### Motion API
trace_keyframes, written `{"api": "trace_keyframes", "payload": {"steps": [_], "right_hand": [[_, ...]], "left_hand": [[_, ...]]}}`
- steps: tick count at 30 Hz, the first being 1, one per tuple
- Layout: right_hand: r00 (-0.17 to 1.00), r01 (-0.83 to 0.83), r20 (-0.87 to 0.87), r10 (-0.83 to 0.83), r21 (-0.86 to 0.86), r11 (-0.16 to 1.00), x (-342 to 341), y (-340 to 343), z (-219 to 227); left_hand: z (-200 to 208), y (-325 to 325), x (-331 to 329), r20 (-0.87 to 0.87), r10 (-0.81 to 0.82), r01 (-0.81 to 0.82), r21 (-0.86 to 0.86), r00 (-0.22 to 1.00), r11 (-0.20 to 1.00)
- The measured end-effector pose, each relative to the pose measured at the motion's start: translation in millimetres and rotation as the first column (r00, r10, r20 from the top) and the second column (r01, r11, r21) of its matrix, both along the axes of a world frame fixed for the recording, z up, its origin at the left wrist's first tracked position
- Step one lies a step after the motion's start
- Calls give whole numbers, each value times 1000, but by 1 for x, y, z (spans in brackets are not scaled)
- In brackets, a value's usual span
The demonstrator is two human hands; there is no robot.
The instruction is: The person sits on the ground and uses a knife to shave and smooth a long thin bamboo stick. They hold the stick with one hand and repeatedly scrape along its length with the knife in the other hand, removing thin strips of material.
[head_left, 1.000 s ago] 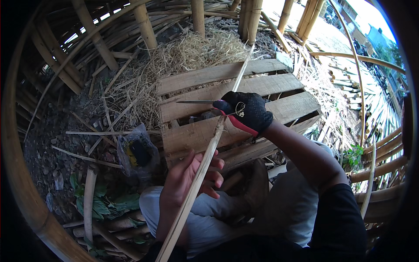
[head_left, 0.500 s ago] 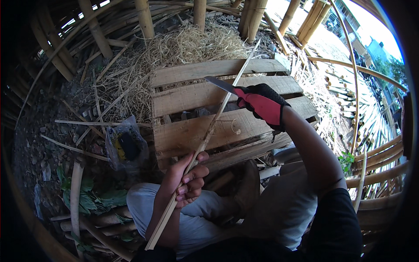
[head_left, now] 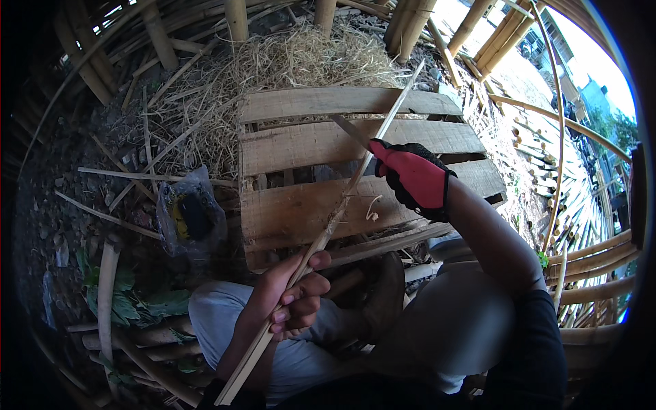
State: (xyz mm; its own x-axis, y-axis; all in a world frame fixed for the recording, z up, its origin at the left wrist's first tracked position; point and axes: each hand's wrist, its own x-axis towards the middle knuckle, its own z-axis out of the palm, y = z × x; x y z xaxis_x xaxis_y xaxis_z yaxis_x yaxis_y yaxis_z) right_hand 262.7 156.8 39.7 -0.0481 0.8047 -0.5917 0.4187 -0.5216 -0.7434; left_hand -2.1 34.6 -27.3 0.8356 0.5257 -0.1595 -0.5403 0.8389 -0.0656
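A long split bamboo strip (head_left: pixel 333 220) slants from my lap up across the slatted wooden platform (head_left: pixel 287 205). My bare left hand (head_left: pixel 295 292) is wrapped round its lower part, thumb along the top. In a red and black glove, my right hand (head_left: pixel 415 179) grips a knife, whose handle the fingers hide. The knife blade (head_left: pixel 350 130) points up and left and crosses the strip near its upper half. A thin curled shaving (head_left: pixel 372 210) stands out beside the strip over the platform.
A clear plastic bag (head_left: pixel 192 212) with dark and yellow things lies left of the platform. Straw and shavings (head_left: pixel 307 58) heap behind it, before upright bamboo posts (head_left: pixel 406 31). Loose bamboo sticks (head_left: pixel 108 301) lie at left; many cut poles (head_left: pixel 570 198) are stacked at right.
The view has shifted slightly. My right hand and the knife have moved a little down the strip, toward my left hand. My left hand keeps its hold.
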Motion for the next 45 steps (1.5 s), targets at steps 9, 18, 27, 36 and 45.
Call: {"api": "trace_keyframes", "payload": {"steps": [9, 18, 27, 36, 45], "right_hand": [[965, -213, 144, 219, -59, 975, -32, -38, 12], [996, -85, -3, 85, -29, 996, -16, -42, 20], [948, -289, 129, 291, -35, 957, -22, -44, 17], [554, -751, 823, 124, 430, 501, -29, -66, -10], [336, -889, 935, 113, 276, 365, -29, -74, -10]], "left_hand": [[5, 2, 9, -73, -16, 15, -16, 997, 1000], [8, -8, 8, -141, -1, 15, 102, 990, 995], [9, -5, 14, -284, 7, 32, 132, 959, 991], [13, -4, 11, -379, 11, 48, 145, 925, 988], [16, -10, 17, -528, 51, 51, 176, 848, 983]]}}
